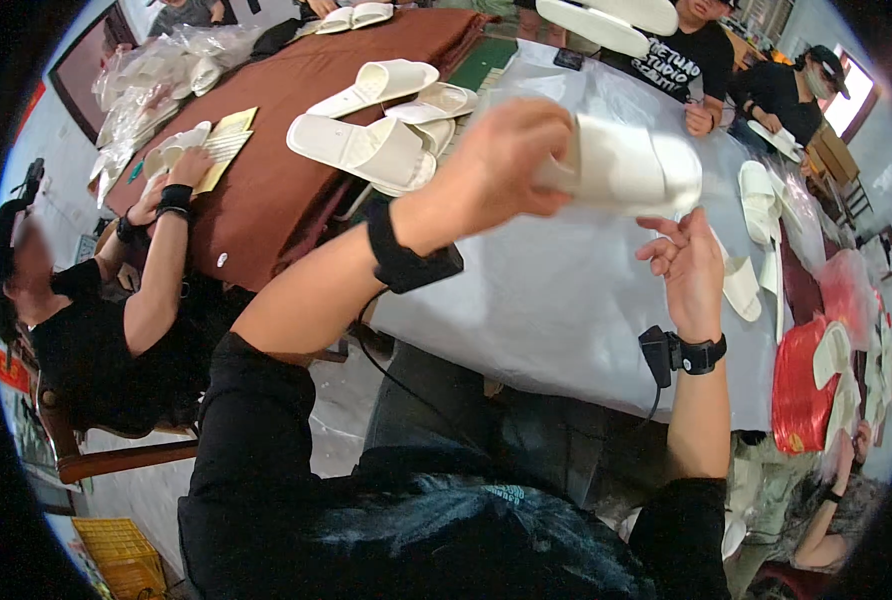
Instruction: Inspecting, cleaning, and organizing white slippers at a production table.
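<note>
A white slide slipper point(631, 165), slightly blurred, is held up above the table by my left hand point(506, 165), its fingers closed round one end. Just below the slipper's other end is my right hand point(694, 262), palm turned up and fingers apart; whether a fingertip touches the slipper I cannot tell. Several white slippers point(341, 150) lie piled to the left of my left hand. Beyond my right hand, another white slipper point(741, 287) and a further one point(758, 200) rest near the table's right side. Each wrist wears a black band with a small device.
Grey plastic sheeting point(526, 310) covers my table. On the left, a brown cloth-covered table point(266, 180) holds bagged slippers point(156, 80), and a person there handles a slipper point(171, 150). Other people stand across the table. A red bag point(801, 385) is at the right edge.
</note>
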`<state>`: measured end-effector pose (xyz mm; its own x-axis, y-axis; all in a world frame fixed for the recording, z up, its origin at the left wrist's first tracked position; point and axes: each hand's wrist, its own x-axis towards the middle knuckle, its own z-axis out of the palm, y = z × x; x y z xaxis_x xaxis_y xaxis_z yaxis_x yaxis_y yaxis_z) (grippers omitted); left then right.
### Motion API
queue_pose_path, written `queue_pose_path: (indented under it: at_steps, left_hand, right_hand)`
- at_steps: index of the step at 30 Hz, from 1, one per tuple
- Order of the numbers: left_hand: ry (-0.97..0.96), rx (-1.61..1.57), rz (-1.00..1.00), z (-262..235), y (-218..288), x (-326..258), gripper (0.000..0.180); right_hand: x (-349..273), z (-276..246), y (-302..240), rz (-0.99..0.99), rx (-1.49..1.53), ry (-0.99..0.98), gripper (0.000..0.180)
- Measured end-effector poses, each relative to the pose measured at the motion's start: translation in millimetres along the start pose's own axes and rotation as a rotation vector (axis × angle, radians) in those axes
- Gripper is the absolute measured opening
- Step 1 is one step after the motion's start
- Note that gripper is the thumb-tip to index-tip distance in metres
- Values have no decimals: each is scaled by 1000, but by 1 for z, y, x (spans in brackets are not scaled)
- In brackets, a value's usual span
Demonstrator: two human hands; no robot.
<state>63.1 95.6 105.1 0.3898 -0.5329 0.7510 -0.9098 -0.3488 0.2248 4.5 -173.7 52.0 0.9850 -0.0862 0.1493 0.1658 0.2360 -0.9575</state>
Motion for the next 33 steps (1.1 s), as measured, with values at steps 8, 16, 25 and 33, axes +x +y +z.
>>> queue_pose_path:
  at_steps: [8, 16, 25, 33]
  left_hand:
    - [-203, -112, 94, 72, -9, -31, 37]
    - [-255, -162, 76, 90, -20, -44, 36]
    - [-309, -56, 90, 96, -19, -45, 35]
    - [-384, 61, 144, 81, -26, -50, 36]
  right_hand:
    - [-24, -37, 31, 66, 92, 109, 32]
    - [-40, -59, 66, 40, 4, 134, 18]
    - [-35, -53, 70, 126, 5, 167, 25]
    - [-33, -92, 62, 43, -126, 417, 20]
